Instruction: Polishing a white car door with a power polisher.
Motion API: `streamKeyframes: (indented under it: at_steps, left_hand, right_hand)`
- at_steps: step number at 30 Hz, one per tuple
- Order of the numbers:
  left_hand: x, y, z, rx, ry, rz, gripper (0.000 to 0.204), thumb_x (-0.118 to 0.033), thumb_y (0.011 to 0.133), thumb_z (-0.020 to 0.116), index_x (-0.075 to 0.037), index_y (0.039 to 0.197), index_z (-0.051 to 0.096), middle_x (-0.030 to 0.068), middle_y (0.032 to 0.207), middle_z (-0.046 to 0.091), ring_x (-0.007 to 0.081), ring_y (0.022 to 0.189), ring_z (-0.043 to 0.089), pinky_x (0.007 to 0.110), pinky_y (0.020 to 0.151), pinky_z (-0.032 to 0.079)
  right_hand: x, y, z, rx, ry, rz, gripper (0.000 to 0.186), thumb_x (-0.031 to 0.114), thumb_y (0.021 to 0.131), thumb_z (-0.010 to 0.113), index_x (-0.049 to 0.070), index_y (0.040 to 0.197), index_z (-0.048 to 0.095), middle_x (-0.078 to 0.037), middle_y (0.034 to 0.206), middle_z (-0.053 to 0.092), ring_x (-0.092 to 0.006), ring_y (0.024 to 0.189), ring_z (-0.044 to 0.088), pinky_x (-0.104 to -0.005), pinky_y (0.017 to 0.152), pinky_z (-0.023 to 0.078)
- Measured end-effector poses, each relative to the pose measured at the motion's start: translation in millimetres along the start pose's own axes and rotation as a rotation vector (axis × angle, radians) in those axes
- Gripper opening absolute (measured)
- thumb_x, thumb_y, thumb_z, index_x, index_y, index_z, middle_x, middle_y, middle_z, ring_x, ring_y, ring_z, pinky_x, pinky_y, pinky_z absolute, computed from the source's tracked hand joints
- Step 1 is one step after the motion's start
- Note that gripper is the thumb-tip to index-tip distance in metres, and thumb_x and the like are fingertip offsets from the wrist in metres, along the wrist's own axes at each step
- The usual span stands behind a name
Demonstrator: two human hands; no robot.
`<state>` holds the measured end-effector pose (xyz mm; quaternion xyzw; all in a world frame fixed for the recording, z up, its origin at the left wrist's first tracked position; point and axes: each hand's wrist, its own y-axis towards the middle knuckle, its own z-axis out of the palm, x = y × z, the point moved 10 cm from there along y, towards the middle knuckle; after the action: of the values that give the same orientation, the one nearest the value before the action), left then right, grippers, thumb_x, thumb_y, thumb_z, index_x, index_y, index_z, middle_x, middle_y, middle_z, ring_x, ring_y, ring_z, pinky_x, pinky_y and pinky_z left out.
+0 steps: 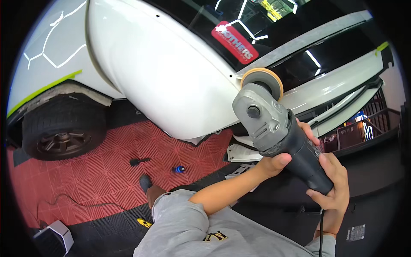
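Observation:
A grey-and-black rotary polisher (265, 120) with an orange-rimmed pad (262, 74) lies diagonally across the right half of my view. My left hand (276, 165) is closed around the body behind its grey head, fingertips showing on the far side. My right hand (336, 188) grips the rear of the black handle, from which a cord (321, 227) hangs. The pad is at the white vehicle's panel (171, 68), beside the window trim (299, 43) below a red sticker (234, 42); whether it touches is hard to tell.
A wheel (64, 139) and green masking tape (45, 94) are at left. On red floor tiles (111, 171) lie a dark tool (135, 162), a small blue item (179, 169) and a cord with a yellow piece (144, 222). A white-edged object (64, 235) stands lower left.

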<state>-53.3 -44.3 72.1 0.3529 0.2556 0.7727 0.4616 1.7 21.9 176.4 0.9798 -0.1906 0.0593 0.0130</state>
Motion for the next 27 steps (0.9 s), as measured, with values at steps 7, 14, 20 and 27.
streamKeyframes:
  at_steps: [7, 14, 20, 27]
  left_hand:
    - [24.0, 8.0, 8.6, -0.051, 0.255, -0.123, 0.085, -0.044, 0.072, 0.079, -0.013, 0.136, 0.033, 0.0131, 0.113, 0.052, 0.0251, 0.104, 0.057, 0.036, 0.089, 0.049]
    - [12.5, 0.7, 0.2, -0.062, 0.228, -0.198, 0.085, -0.041, 0.072, 0.078, -0.005, 0.133, 0.032, 0.0172, 0.113, 0.055, 0.0352, 0.115, 0.055, 0.042, 0.095, 0.048]
    - [-10.7, -20.5, -16.5, -0.140, 0.143, -0.103, 0.086, -0.041, 0.071, 0.078, -0.009, 0.134, 0.031, 0.0152, 0.109, 0.054, 0.0323, 0.109, 0.056, 0.047, 0.101, 0.044]
    - [14.8, 18.6, 8.8, -0.152, 0.266, -0.184, 0.087, -0.041, 0.072, 0.077, -0.010, 0.138, 0.030, 0.0144, 0.107, 0.052, 0.0259, 0.098, 0.058, 0.038, 0.088, 0.050]
  right_hand:
    - [-30.2, -53.7, 0.7, -0.299, 0.022, 0.020, 0.085, 0.016, 0.058, 0.080, 0.004, 0.136, 0.048, -0.024, 0.108, 0.058, -0.0311, 0.090, 0.061, -0.0375, 0.078, 0.049]
    - [-24.5, -43.5, 29.5, -0.385, 0.047, -0.039, 0.085, 0.015, 0.062, 0.085, 0.005, 0.137, 0.046, -0.024, 0.110, 0.058, -0.0349, 0.088, 0.063, -0.0384, 0.075, 0.052]
    - [-29.5, -27.4, 54.7, -0.308, 0.192, -0.007, 0.078, 0.011, 0.060, 0.082, 0.006, 0.132, 0.052, -0.021, 0.107, 0.061, -0.0336, 0.085, 0.066, -0.0355, 0.069, 0.055]
    - [-33.7, -41.6, 9.9, -0.441, 0.094, -0.058, 0.079, 0.016, 0.062, 0.081, 0.000, 0.134, 0.050, -0.022, 0.106, 0.061, -0.0333, 0.087, 0.064, -0.0363, 0.077, 0.051]
